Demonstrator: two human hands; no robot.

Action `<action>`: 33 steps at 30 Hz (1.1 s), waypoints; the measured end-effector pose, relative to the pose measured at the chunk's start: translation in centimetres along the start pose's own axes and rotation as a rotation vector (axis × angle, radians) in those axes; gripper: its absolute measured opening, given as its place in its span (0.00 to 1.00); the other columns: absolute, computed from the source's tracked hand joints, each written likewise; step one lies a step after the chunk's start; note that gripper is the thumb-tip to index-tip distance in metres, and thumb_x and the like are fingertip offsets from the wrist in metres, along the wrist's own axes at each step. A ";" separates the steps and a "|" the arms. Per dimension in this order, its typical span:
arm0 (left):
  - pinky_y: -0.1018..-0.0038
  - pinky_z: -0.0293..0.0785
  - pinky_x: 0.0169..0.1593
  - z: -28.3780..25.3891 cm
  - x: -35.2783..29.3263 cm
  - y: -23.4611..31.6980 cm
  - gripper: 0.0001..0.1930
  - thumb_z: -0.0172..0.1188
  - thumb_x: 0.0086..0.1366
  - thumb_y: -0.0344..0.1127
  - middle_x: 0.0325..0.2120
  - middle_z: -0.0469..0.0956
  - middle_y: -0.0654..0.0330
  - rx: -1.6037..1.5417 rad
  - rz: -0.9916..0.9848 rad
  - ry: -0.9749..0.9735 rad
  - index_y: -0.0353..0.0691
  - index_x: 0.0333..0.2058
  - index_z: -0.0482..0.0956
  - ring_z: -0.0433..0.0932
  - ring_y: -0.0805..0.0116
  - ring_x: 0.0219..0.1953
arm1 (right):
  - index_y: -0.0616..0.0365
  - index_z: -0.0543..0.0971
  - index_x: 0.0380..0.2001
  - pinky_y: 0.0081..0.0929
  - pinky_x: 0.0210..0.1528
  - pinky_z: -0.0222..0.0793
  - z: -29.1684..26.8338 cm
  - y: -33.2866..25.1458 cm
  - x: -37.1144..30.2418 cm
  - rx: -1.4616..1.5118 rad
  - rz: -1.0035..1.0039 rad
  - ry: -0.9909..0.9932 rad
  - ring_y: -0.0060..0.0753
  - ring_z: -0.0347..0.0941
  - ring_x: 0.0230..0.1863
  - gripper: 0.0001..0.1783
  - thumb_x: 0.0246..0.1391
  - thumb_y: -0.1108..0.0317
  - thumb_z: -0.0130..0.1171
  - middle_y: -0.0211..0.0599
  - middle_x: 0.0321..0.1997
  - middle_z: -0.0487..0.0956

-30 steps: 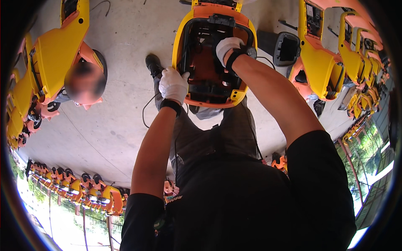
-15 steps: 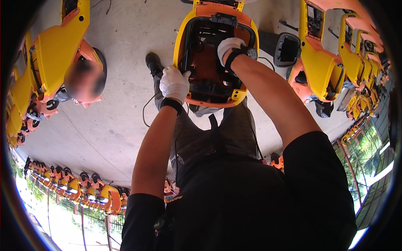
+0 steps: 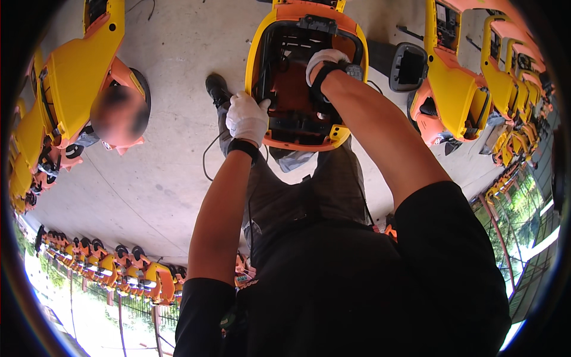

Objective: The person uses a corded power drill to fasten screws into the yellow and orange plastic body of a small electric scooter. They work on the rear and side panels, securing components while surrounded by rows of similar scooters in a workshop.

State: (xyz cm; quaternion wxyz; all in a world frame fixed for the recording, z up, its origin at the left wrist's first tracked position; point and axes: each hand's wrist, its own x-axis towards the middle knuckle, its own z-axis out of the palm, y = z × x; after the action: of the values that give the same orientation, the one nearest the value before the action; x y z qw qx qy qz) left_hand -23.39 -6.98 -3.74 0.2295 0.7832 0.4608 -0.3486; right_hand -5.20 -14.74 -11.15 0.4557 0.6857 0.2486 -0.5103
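Upright between my legs stands a yellow and orange scooter, its black-lined compartment open at the top. Both my hands wear white gloves. On the left rim of the compartment rests my left hand, its fingers curled closed over the edge and the thumb pointing inward. My right hand reaches into the right side of the opening, back of the glove up. Its fingertips are hidden inside, so what they touch cannot be made out. A dark band circles each wrist.
More yellow and orange scooters stand in a row at right and others at left. A grey-black open box-shaped part juts out at right. A thin black cable hangs by my left leg over the concrete floor.
My right hand has shifted slightly up and left inside the compartment, its wrist turning and the forearm swinging a little left. My left hand stays on the rim.
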 end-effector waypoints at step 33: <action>0.58 0.78 0.46 -0.1 0.2 -0.1 0.31 0.65 0.59 0.55 0.45 0.77 0.45 -0.028 -0.002 -0.038 0.33 0.46 0.71 0.79 0.45 0.46 | 0.49 0.84 0.46 0.50 0.35 0.75 -0.1 -0.2 0.9 0.082 0.076 -0.028 0.38 0.81 0.39 0.20 0.46 0.64 0.71 0.28 0.43 0.83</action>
State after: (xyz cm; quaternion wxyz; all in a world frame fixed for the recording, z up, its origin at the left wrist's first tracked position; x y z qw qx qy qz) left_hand -23.43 -6.79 -3.83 0.2489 0.7727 0.4621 -0.3570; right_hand -4.97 -14.64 -12.09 0.4495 0.7055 0.1949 -0.5121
